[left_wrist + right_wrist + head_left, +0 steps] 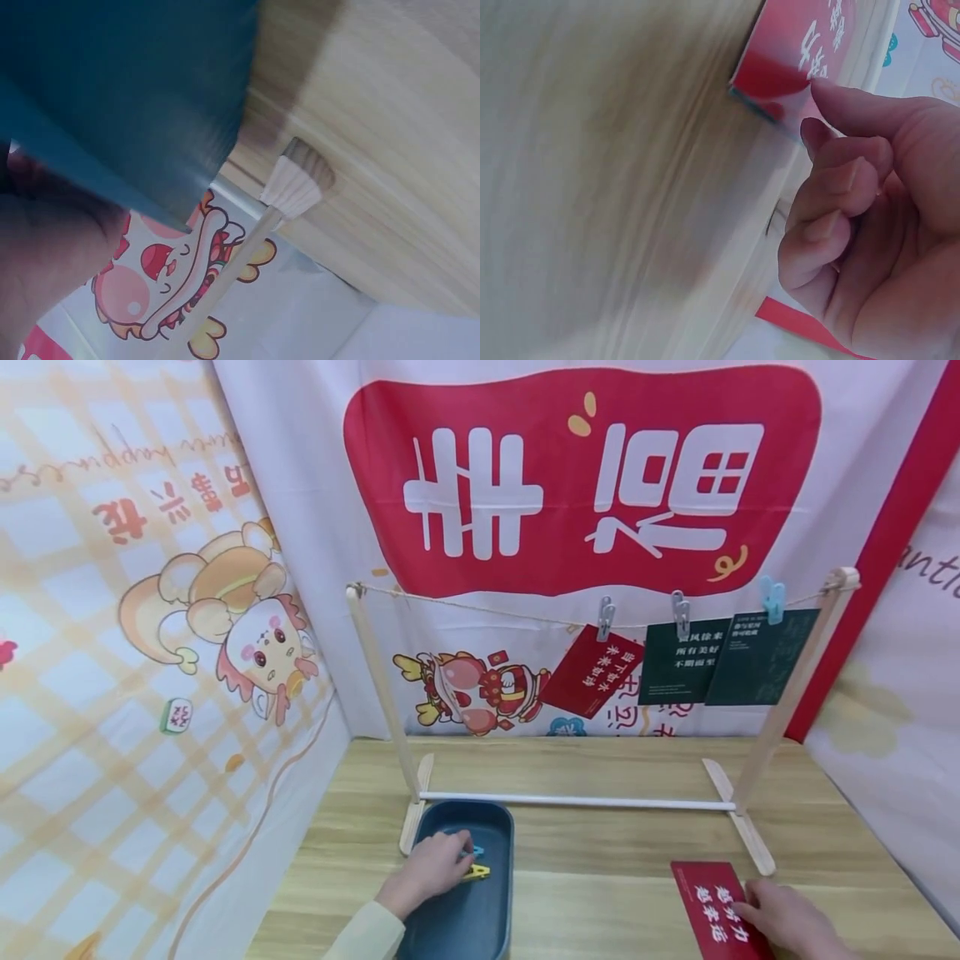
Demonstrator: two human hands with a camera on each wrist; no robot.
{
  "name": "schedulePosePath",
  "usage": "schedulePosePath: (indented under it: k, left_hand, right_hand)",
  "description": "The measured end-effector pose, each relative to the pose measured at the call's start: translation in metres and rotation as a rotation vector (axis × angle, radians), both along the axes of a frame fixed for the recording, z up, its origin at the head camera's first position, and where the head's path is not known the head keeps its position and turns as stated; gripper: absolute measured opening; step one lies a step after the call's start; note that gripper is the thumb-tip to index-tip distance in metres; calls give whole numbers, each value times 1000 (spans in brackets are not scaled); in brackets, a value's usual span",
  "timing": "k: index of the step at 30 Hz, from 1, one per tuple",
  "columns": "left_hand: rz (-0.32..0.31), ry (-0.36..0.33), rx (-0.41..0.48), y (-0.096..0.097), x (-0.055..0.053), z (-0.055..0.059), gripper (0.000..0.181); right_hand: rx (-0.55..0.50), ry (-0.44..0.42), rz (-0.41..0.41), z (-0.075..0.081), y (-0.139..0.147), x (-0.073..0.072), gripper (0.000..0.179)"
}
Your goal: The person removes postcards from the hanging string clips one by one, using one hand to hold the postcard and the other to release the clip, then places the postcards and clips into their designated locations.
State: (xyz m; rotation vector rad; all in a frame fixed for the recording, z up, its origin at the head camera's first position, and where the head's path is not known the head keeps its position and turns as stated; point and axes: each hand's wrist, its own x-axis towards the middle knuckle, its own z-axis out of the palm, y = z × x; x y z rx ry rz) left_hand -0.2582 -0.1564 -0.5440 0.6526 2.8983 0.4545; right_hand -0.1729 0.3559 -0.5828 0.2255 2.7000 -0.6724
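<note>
My left hand (431, 870) reaches into a dark blue tray (501, 893). Its thumb and fingers pinch a light blue clothespin (477, 852), partly hidden by the fingertips. Just beside it lies a yellow clothespin (477, 872) in the tray. In the left wrist view the tray's wall (150, 97) hides most of that hand. On the right, my right hand (791, 917) pinches the edge of a red card (712, 902) with white writing, thumb on top and forefinger beneath. The right wrist view shows the other fingers curled under the card (787, 60).
Behind the tray stands a wooden frame (787, 693) with a string (480, 608) across its top. A red card (592, 670) and two green cards (678, 672) hang from it by two grey clothespins (605, 618) and a light blue one (772, 600). Printed cloths surround the table (585, 860).
</note>
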Motion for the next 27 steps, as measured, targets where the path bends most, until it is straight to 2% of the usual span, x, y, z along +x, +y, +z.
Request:
schedulePosePath:
  k: [5,8,12,14,18,21,27]
  left_hand:
    - [2,88,104,8,-3,12,11]
    - [-5,168,145,10,-4,19,10]
    - [-21,261,203,12,-5,30,10]
    - [-24,273,236,13,-6,37,12]
    - [-37,274,288,16,-10,51,12]
    - [-52,284,322,19,-15,59,9]
    - [-96,339,407,29,-20,73,8]
  right_hand:
    - [8,26,28,3,-7,-3,33]
    - [-15,37,31,2,-13,-3,32]
    - [-120,62,4,4,-20,-2,28]
    - [-171,99,8,8,-22,-3,28]
    - [-191,306,41,21,-29,-11,26]
    - [-180,473,19,33,-39,-19,25]
    - [-369,596,-62,47,-59,-31,30]
